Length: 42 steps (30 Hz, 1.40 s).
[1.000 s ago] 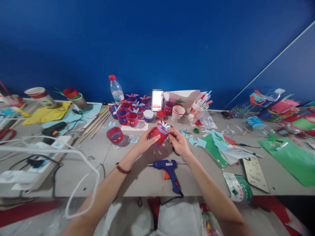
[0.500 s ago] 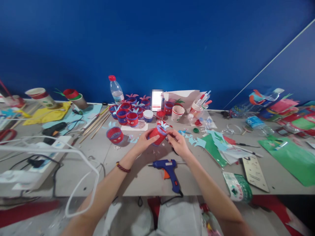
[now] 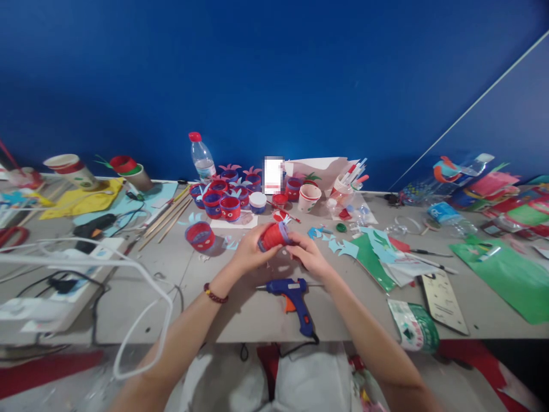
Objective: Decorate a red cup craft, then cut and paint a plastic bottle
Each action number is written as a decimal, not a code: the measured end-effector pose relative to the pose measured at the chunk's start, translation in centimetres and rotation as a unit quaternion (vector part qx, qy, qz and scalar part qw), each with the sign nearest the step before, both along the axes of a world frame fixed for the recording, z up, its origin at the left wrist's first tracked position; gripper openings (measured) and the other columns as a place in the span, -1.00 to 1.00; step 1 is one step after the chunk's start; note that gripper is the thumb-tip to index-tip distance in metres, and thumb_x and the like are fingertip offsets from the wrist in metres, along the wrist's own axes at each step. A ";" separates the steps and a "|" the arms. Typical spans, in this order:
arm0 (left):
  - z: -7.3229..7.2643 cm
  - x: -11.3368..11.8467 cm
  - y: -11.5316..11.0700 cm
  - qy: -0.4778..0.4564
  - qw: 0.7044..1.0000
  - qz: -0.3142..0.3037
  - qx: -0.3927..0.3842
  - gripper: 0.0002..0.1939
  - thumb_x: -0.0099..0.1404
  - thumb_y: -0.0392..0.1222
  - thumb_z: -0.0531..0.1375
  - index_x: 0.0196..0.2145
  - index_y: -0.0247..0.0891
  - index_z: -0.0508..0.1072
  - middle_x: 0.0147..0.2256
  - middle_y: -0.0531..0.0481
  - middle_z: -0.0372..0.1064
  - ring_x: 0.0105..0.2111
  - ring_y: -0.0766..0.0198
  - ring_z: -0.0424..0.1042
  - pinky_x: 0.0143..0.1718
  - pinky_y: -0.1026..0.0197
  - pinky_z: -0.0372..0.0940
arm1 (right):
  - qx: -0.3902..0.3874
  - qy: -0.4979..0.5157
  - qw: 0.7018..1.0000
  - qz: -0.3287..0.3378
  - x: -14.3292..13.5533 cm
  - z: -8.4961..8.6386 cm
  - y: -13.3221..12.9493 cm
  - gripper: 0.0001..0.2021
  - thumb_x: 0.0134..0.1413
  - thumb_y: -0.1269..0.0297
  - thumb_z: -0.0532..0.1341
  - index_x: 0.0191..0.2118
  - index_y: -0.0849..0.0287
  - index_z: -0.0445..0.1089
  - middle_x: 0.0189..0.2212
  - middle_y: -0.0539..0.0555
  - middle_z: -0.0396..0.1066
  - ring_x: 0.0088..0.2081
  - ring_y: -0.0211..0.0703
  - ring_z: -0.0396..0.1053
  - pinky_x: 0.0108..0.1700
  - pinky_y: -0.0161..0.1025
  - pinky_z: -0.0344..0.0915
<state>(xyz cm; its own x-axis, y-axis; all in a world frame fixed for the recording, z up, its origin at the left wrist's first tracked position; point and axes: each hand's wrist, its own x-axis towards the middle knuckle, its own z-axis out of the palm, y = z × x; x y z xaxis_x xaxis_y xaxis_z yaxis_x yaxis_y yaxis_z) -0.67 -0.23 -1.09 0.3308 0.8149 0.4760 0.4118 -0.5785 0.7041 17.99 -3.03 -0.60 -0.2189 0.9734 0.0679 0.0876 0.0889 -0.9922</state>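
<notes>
Item 1: red cup [image 3: 271,237], purple rim, pale leaf trim; mid-table, held just above table [image 3: 231,320], behind glue gun. L hand [image 3: 249,252] wrapped round body, fingers gripping it; prob. so rim end stays free for R hand. R hand [image 3: 309,257]: fingers bent, tips at or v. near rim; can't tell if pinching.
Item 2: glue gun [image 3: 295,289], on its side, nozzle to L, nr. table's front edge, presumably for easy reach.
Item 3: similar cups [image 3: 230,209], grouped upright at back, prob. to keep workspace free.
Orientation, item 1: tipped over; long axis approx. L–R, rising slightly to R; leafy end points R, base L.
</notes>
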 end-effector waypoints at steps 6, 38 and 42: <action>0.4 -0.1 -0.2 0.013 0.999 -0.002 0.031 -0.47 0.16 -0.03 0.27 0.05 -0.26 0.34 -0.04 -0.20 0.44 -0.06 0.03 0.46 -0.03 -0.01 0.36 | 0.023 -0.011 1.000 0.016 0.0 0.2 0.0 -0.83 -0.13 0.32 0.18 -0.33 0.16 0.44 -0.47 -0.05 0.34 -0.51 -0.31 0.19 -0.45 -0.35 0.16; 0.6 -0.3 -0.3 0.035 0.999 -0.022 0.028 -0.44 0.15 -0.04 0.28 0.07 -0.28 0.35 -0.01 -0.22 0.44 -0.04 0.01 0.45 0.01 0.00 0.35 | -0.011 0.033 0.999 0.014 -0.6 0.0 -0.4 -0.76 -0.28 0.43 0.07 -0.40 0.20 0.40 -0.56 -0.08 0.29 -0.52 -0.30 0.18 -0.46 -0.35 0.11; 0.7 -0.3 -0.3 0.029 0.999 -0.023 0.017 -0.46 0.15 -0.05 0.28 0.07 -0.27 0.35 -0.02 -0.19 0.44 -0.04 0.02 0.45 0.01 0.00 0.34 | 0.005 0.021 1.000 0.010 -0.6 -0.2 -0.3 -0.79 -0.28 0.42 0.08 -0.42 0.21 0.39 -0.57 -0.09 0.27 -0.53 -0.32 0.16 -0.47 -0.37 0.10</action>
<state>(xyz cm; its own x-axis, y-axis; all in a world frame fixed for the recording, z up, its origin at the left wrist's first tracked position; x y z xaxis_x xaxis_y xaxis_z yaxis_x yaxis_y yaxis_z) -0.93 -0.57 -0.43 0.3955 0.7822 0.4813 0.4241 -0.6204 0.6598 17.42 -3.31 -0.77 -0.2346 0.9682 0.0872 0.0448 0.1004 -0.9939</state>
